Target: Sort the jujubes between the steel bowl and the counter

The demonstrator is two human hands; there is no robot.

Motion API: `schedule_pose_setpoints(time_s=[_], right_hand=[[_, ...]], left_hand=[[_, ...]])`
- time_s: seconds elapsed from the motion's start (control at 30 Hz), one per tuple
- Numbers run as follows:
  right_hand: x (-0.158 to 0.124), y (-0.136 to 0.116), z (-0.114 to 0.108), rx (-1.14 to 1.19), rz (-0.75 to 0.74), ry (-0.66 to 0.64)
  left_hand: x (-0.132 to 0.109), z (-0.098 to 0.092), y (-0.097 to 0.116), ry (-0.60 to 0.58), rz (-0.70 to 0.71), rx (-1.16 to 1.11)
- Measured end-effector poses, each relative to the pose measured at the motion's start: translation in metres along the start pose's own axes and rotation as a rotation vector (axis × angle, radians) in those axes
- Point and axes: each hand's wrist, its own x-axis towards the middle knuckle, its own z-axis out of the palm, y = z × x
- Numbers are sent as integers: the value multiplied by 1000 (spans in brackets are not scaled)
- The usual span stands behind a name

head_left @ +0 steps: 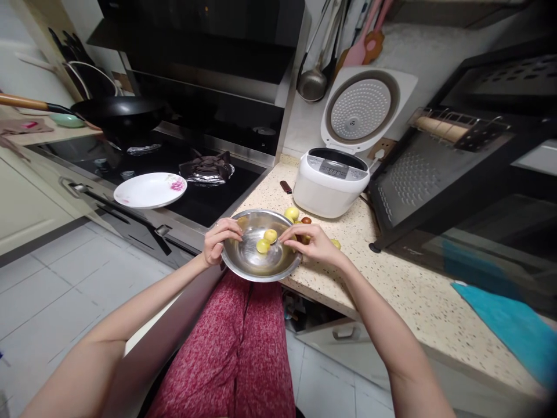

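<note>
A steel bowl [250,264] hangs half over the counter's front edge, tilted toward me. My left hand [219,238] is closed on its left rim. Two small yellow fruits [267,240] lie inside the bowl. My right hand [310,244] reaches over the right rim, its fingertips pinched next to the upper fruit; whether they touch it I cannot tell. More small fruits, yellow [292,213] and dark red [306,220], lie on the speckled counter [404,290] just behind the bowl.
A white rice cooker [331,181] with its lid up stands behind the fruits. A black stove [191,174] to the left carries a white plate [150,190] and a wok [117,113]. An open oven door [418,174] and a teal cloth [509,325] are to the right.
</note>
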Motion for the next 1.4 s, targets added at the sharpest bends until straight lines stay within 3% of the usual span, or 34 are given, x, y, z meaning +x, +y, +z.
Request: schedule_pose_setpoints(time_s=[0.2, 0.33, 0.47, 0.6, 0.73, 1.1, 1.27, 1.4], right_hand=[[-2, 1, -21, -129, 50, 279], [-5, 8, -40, -269, 84, 353], [-11, 15, -56, -396, 155, 284], [-17, 17, -67, -393, 272, 111], [-18, 15, -69, -384, 337, -33], [-19, 15, -68, -357, 417, -248], [-19, 12, -68, -406, 392, -303], [-21, 10, -69, -364, 324, -202]], left_hand=[[0, 0, -1, 2, 0, 8], [1, 0, -1, 6, 9, 9], [-1, -1, 0, -7, 5, 12], [-2, -2, -1, -7, -7, 7], [-3, -2, -2, -14, -8, 4], [-1, -2, 1, -4, -16, 15], [-2, -2, 0, -8, -11, 13], [-2, -1, 0, -11, -3, 14]])
